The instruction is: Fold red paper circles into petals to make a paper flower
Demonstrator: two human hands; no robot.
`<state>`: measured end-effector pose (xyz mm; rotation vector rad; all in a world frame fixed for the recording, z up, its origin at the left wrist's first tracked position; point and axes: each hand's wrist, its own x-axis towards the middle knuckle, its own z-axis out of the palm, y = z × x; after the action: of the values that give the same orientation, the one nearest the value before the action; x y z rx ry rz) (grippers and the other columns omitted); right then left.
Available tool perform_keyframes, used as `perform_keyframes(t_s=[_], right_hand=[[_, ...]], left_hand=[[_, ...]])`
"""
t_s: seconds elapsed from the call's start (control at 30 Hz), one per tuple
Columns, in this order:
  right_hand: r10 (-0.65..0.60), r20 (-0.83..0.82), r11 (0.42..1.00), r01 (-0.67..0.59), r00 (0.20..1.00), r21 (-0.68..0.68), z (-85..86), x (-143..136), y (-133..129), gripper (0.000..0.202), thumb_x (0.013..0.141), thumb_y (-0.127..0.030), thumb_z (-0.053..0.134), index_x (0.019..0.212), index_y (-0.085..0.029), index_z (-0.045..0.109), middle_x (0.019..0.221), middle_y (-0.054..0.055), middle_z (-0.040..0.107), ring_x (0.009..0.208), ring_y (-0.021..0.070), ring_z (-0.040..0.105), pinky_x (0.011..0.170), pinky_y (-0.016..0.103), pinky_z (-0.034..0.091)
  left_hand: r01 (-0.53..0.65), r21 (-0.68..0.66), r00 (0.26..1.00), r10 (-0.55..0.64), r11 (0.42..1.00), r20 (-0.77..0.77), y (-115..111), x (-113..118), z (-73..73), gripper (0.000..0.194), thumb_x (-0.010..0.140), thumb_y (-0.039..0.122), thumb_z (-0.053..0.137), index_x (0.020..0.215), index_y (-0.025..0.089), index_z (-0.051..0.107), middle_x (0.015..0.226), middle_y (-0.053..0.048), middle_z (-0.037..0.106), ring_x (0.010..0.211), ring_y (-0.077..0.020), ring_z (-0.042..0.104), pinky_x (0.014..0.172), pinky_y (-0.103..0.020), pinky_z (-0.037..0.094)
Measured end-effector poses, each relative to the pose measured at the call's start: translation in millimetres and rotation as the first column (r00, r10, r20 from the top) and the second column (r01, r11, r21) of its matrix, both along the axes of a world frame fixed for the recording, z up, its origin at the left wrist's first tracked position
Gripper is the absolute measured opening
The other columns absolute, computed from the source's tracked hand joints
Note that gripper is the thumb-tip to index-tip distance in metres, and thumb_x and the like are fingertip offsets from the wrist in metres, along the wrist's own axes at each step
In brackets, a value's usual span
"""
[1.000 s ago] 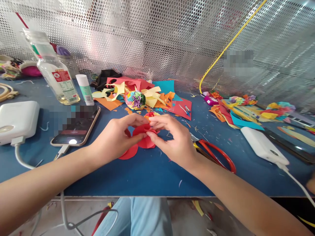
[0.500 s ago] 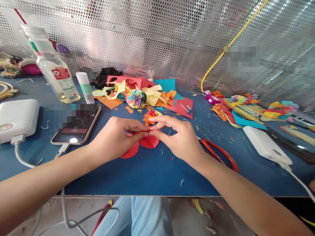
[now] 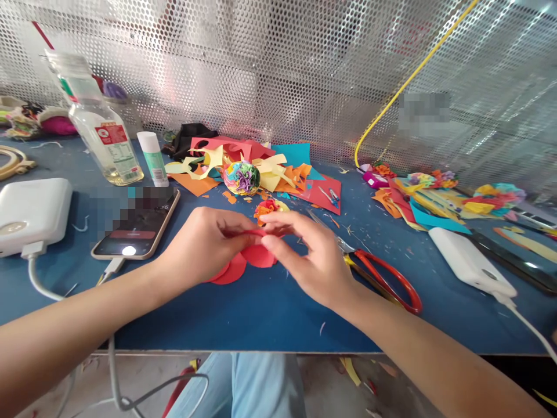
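Observation:
Between my hands, over the blue table, is a piece of red paper [image 3: 260,255]. My left hand [image 3: 209,244] pinches it between thumb and fingers. My right hand [image 3: 315,252] has its thumb and fingertips on the paper's right side, pressed against it. Red paper circles [image 3: 230,271] lie on the table beneath and beside my left fingers. Just behind my fingertips sits a small orange, red and yellow paper flower [image 3: 267,209]. A round multicoloured paper ball [image 3: 242,177] rests farther back on paper scraps.
Red-handled scissors [image 3: 387,278] lie right of my right hand. A phone [image 3: 139,223], a glue stick [image 3: 153,158], a bottle [image 3: 107,133] and a white power bank [image 3: 37,212] are at left. Another white power bank [image 3: 472,261] and paper flowers [image 3: 496,196] are at right.
My right hand has shifted slightly down, its fingers bent more. The red paper between the hands has changed angle. More of the scissors and of the red circles on the table shows.

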<state>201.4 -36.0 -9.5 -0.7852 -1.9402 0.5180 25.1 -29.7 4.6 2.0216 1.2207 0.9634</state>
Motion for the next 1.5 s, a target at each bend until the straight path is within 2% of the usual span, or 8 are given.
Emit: perform_keyframes(t_s=[0.17, 0.27, 0.37, 0.6, 0.8, 0.93, 1.13, 1.5], right_hand=[[0.065, -0.231, 0.901, -0.157, 0.971, -0.405, -4.3, 2, 14, 0.017, 0.083, -0.033, 0.058, 0.095, -0.023, 0.063, 0.090, 0.001, 0.066, 0.082, 0.0110, 0.062, 0.074, 0.022, 0.051], [0.130, -0.314, 0.806, -0.285, 0.940, -0.519, -6.5, 1, 18, 0.016, 0.078, -0.028, 0.065, 0.093, -0.025, 0.067, 0.086, -0.002, 0.069, 0.081, 0.0098, 0.064, 0.071, 0.019, 0.050], [0.106, -0.370, 0.772, -0.311, 0.923, -0.554, -7.5, 0, 19, 0.017, 0.073, -0.026, 0.069, 0.090, -0.024, 0.069, 0.082, -0.002, 0.071, 0.077, 0.0110, 0.065, 0.070, 0.021, 0.052], [0.041, -0.366, 0.807, -0.247, 0.930, -0.537, -8.3, 4, 22, 0.016, 0.069, -0.024, 0.072, 0.085, -0.022, 0.070, 0.078, -0.001, 0.071, 0.069, 0.0103, 0.064, 0.064, 0.019, 0.051], [0.028, -0.253, 0.856, -0.154, 0.967, -0.494, -3.8, 5, 19, 0.009, 0.072, -0.028, 0.070, 0.076, -0.020, 0.068, 0.072, -0.002, 0.069, 0.066, 0.0102, 0.062, 0.059, 0.019, 0.047], [0.030, -0.220, 0.889, -0.126, 0.975, -0.441, -2.3, 5, 18, 0.009, 0.072, -0.028, 0.069, 0.076, -0.019, 0.069, 0.072, -0.002, 0.069, 0.066, 0.0107, 0.061, 0.059, 0.021, 0.046], [0.031, -0.204, 0.924, -0.106, 0.978, -0.368, -2.8, 6, 17, 0.008, 0.073, -0.027, 0.069, 0.077, -0.021, 0.070, 0.073, -0.003, 0.069, 0.067, 0.0116, 0.062, 0.060, 0.022, 0.048], [0.012, -0.127, 0.942, -0.054, 0.992, -0.331, -1.6, 5, 14, 0.015, 0.077, -0.034, 0.064, 0.079, -0.021, 0.069, 0.074, -0.002, 0.069, 0.065, 0.0120, 0.061, 0.058, 0.022, 0.046]], left_hand=[[-0.017, -0.079, 0.956, 0.039, 0.997, 0.291, 6, -2, 2.4, 0.005, 0.067, 0.024, 0.070, 0.069, 0.021, 0.072, 0.076, 0.001, 0.071, 0.076, -0.0143, 0.063, 0.072, -0.022, 0.049], [0.000, -0.133, 0.936, 0.047, 0.991, 0.349, 8, -2, -0.1, 0.005, 0.064, 0.025, 0.072, 0.063, 0.020, 0.071, 0.070, 0.001, 0.067, 0.067, -0.0114, 0.059, 0.064, -0.020, 0.047], [0.045, -0.225, 0.920, 0.048, 0.973, 0.389, 9, -2, -2.2, 0.006, 0.065, 0.026, 0.072, 0.063, 0.020, 0.071, 0.064, 0.002, 0.066, 0.058, -0.0080, 0.053, 0.052, -0.016, 0.044], [0.139, -0.280, 0.933, -0.031, 0.950, 0.359, 4, -1, 3.4, 0.018, 0.077, 0.036, 0.061, 0.074, 0.024, 0.074, 0.068, 0.002, 0.067, 0.059, -0.0086, 0.055, 0.052, -0.015, 0.047], [0.008, -0.076, 0.960, 0.013, 0.997, 0.278, 3, -2, 3.1, 0.022, 0.066, 0.028, 0.072, 0.088, 0.024, 0.072, 0.080, 0.001, 0.070, 0.076, -0.0151, 0.060, 0.067, -0.022, 0.048], [-0.015, 0.002, 0.974, 0.014, 1.000, 0.225, 3, -2, 1.5, 0.012, 0.068, 0.027, 0.071, 0.080, 0.025, 0.073, 0.079, 0.001, 0.071, 0.071, -0.0146, 0.061, 0.061, -0.022, 0.048], [-0.081, -0.010, 0.976, 0.082, 0.997, 0.204, 0, -1, 3.7, 0.007, 0.067, 0.028, 0.070, 0.073, 0.024, 0.072, 0.068, 0.003, 0.069, 0.054, -0.0111, 0.054, 0.050, -0.021, 0.044], [-0.017, 0.024, 0.982, 0.012, 1.000, 0.189, -1, -2, 0.7, 0.006, 0.072, 0.024, 0.066, 0.077, 0.023, 0.069, 0.076, 0.002, 0.069, 0.065, -0.0134, 0.059, 0.055, -0.020, 0.047]])
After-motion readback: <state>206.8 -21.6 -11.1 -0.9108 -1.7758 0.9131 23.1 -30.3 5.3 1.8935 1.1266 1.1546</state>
